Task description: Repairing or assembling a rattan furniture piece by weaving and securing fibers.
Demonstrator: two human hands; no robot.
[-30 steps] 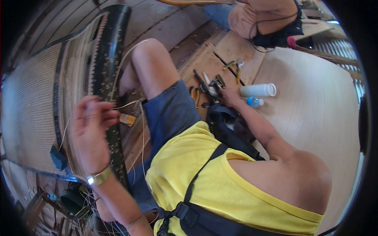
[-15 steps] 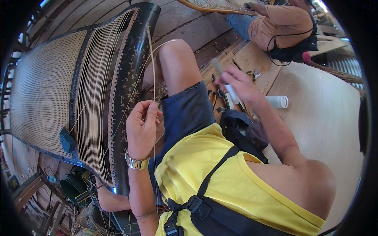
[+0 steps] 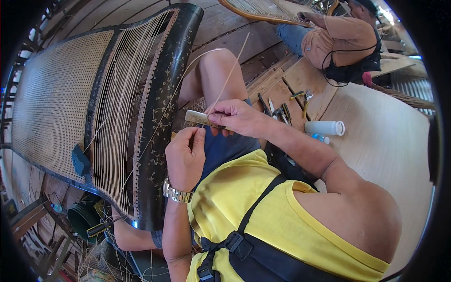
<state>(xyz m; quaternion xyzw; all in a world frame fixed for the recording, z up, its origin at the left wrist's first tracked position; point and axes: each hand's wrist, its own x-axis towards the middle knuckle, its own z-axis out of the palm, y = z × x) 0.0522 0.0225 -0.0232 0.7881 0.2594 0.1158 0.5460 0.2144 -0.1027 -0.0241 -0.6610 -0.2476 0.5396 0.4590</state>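
Note:
A woven cane panel [image 3: 61, 89] in a black frame [image 3: 159, 103] with gold leaf patterns lies at my left. Part of it is strung only with parallel cane strands [image 3: 123, 94]. My left hand [image 3: 185, 155], wearing a metal watch, pinches a thin cane strand [image 3: 235, 58] just in front of my right hand. The strand slants up past my bare knee. My right hand [image 3: 237, 117] grips a flat, pale rectangular bar [image 3: 196, 116], with its thumb pressing the strand against it. Exactly what kind of tool the bar is, I cannot tell.
A dark blue block [image 3: 81, 160] rests on the panel. To the right, hand tools [image 3: 282, 110], a white cylindrical container [image 3: 324, 127] and a bottle [image 3: 320, 138] lie on boards. A green bucket [image 3: 83, 218] stands lower left. Another person [image 3: 343, 42] works at a frame, upper right.
My right hand has come left from the tools, bringing the flat bar against the strand beside my left hand. The strand's upper end has swung right, away from the frame.

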